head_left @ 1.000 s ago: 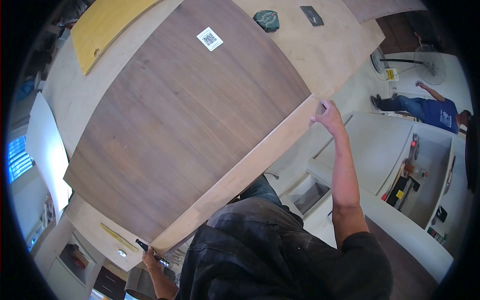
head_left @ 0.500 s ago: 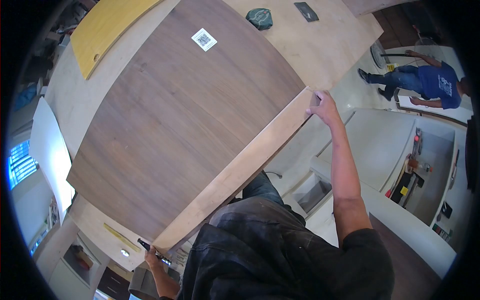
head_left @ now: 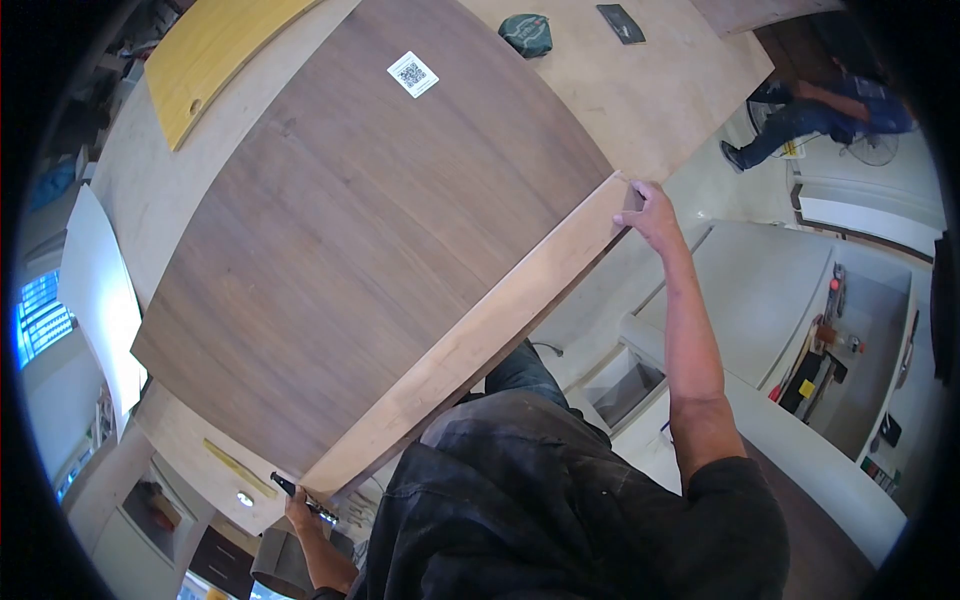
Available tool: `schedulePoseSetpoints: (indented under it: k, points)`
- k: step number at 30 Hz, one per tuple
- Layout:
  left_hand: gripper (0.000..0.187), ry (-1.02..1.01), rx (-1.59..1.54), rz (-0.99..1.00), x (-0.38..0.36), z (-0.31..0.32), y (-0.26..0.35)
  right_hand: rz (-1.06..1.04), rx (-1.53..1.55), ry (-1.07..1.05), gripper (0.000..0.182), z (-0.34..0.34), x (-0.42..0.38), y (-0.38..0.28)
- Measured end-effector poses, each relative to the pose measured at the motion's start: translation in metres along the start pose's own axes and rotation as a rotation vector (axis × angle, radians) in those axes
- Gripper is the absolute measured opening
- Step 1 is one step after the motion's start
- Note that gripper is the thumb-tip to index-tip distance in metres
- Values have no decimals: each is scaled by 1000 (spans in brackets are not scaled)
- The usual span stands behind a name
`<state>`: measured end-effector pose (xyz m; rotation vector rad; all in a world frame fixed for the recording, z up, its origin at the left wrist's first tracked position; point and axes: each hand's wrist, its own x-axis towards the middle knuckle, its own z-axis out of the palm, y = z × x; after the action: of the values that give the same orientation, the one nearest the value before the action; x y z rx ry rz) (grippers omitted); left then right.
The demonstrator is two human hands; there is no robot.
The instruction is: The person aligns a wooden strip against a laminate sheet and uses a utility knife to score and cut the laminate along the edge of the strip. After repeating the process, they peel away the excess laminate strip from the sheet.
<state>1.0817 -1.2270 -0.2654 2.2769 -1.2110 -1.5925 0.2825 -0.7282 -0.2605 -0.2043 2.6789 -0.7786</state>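
Note:
A large brown wood-grain panel (head_left: 370, 240) lies on the workbench in front of me. A pale wooden strip (head_left: 470, 340) runs along the panel's near edge. My right hand (head_left: 652, 218) is closed around the strip's far right end, thumb on the near side. Down at the lower left corner, my left hand (head_left: 302, 510) grips a slim black tool (head_left: 285, 485) with a shiny metal part; its exact kind cannot be made out. That hand is beside the strip's left end. A QR-code label (head_left: 413, 74) is stuck on the panel.
On the pale workbench (head_left: 680, 100) are a green bundle (head_left: 526, 35), a dark flat piece (head_left: 621, 24), a yellow board (head_left: 215, 60) and a yellow strip (head_left: 238, 467). An open drawer with tools (head_left: 845, 350) stands at right. A person (head_left: 820, 115) is beyond the bench.
The person in the background has shifted and bends toward the bench's far corner. My hands keep their holds on the strip and the black tool; the view has shifted slightly.

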Motion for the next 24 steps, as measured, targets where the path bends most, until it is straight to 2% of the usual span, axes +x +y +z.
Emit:
schedulePoseSetpoints:
  k: [6, 12, 21, 24]
  points:
    - [24, -4, 84, 8, -3, 0, 3, -7, 15, 12, 75, 1, 1, 3]
    - [26, 44, -3, 2, -14, 11, 9, -20, 22, 10, 76, 2, 1, 2]
    - [19, 35, 45, 35, -8, 5, 1, -28, 26, 0, 75, 6, 5, 7]
    - [22, 27, 37, 11, -6, 3, 1, -29, -13, 4, 75, 7, 5, 7]
